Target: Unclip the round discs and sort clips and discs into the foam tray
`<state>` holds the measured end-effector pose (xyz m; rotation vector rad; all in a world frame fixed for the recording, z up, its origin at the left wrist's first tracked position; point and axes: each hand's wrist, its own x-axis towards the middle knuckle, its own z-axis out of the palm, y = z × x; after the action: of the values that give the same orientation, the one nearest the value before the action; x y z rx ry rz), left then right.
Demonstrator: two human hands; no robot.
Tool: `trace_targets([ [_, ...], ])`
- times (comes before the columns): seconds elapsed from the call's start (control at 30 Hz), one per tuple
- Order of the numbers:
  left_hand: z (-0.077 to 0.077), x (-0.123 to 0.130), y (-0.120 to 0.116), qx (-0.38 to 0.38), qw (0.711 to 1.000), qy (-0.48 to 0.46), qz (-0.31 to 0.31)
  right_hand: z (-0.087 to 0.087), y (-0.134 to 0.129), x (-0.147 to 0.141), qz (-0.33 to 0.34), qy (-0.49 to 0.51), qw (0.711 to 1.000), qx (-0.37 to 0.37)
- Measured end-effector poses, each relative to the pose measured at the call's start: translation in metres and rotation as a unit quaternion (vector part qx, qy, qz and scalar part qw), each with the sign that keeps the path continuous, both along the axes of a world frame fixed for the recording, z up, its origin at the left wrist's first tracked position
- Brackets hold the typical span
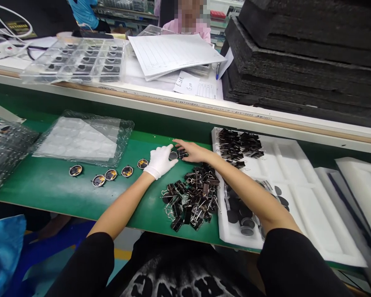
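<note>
My left hand, in a white glove, has its fingers closed on a small round grey disc over the green table. Just right of it, my bare right hand holds a black binder clip close to the disc. A heap of black binder clips lies below my right forearm. Several round pieces with amber and black faces form a loose row to the left of my gloved hand. Under the fingers, the exact grip on disc and clip is partly hidden.
A white foam tray at the right holds binder clips and dark discs. Clear plastic trays lie at the left. Papers and black foam stacks occupy the shelf. A person in pink is behind it; blue clothing shows at lower left.
</note>
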<state>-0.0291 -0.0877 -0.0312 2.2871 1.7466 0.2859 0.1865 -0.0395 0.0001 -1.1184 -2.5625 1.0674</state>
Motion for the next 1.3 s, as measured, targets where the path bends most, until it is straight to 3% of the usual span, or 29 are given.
trace_targets([
  [0.07, 0.001, 0.001, 0.002, -0.001, 1.000, -0.002, -0.002, 0.005, 0.004, -0.002, -0.013, -0.008, 1.000, 0.005],
  [0.13, 0.002, 0.001, 0.004, 0.000, 1.000, -0.006, -0.005, 0.010, 0.008, -0.009, -0.114, -0.030, 0.993, 0.033],
  [0.23, 0.001, -0.001, 0.007, -0.003, 1.000, -0.017, -0.011, 0.008, 0.017, -0.028, -0.324, -0.086, 0.942, 0.031],
  [0.33, -0.001, -0.003, 0.009, -0.006, 1.000, -0.025, -0.017, -0.006, 0.022, -0.045, -0.403, -0.129, 0.906, 0.010],
  [0.57, -0.002, -0.004, 0.010, -0.020, 0.999, -0.030, -0.024, -0.037, 0.024, -0.041, -0.404, -0.165, 0.896, 0.078],
  [0.77, -0.005, 0.001, 0.013, -0.023, 0.999, -0.034, -0.027, -0.052, 0.027, -0.032, -0.428, -0.163, 0.886, 0.074],
  [1.3, -0.005, 0.004, 0.015, -0.029, 0.998, -0.042, -0.024, -0.051, 0.024, -0.034, -0.440, -0.164, 0.879, 0.079],
])
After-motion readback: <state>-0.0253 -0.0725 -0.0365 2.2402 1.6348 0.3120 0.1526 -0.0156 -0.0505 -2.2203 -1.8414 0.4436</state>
